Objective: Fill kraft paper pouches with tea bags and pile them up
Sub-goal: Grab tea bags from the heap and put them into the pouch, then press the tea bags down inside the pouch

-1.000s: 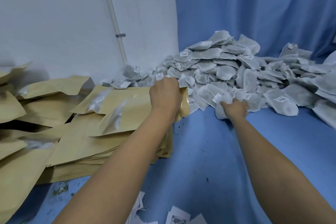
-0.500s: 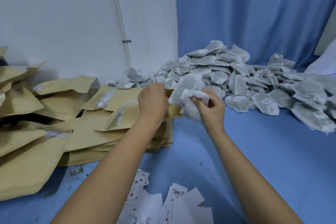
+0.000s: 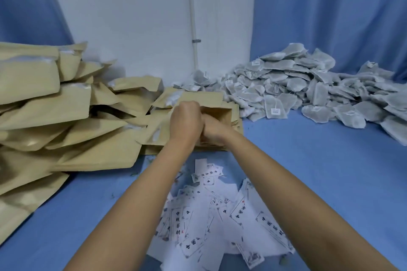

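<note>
Right at the mouth of the open pouch: grips its near lip with the left hand, fingers curled round the paper, surely to hold the mouth agape. Drives the right hand in beside it, knuckles touching the left, fingertips buried inside the kraft paper, so cannot tell whether clenched on tea bags or slack. Works just above the flat stack of unfilled ones, handy as the next supply; cannot tell, behind the hands, whether the pouch rests on it. Off to the right, across the blue cloth, heaped tea bags against the curtain, on the filling hand's side for an easy reach. Off to the left, filled pouches piled slantwise, puffed and overlapping, on the holding hand's side, presumably for a quick drop. Nearest the body, between the forearms, printed slips fanned loose. Counting now: two hands, one pouch in work, one flat stack, one pipe up the white wall; tea bags far beyond counting, dozens at least; filled pouches over a dozen showing, exact number lost to overlap and the frame edge; slips a couple of dozen, likewise overlapped.
</note>
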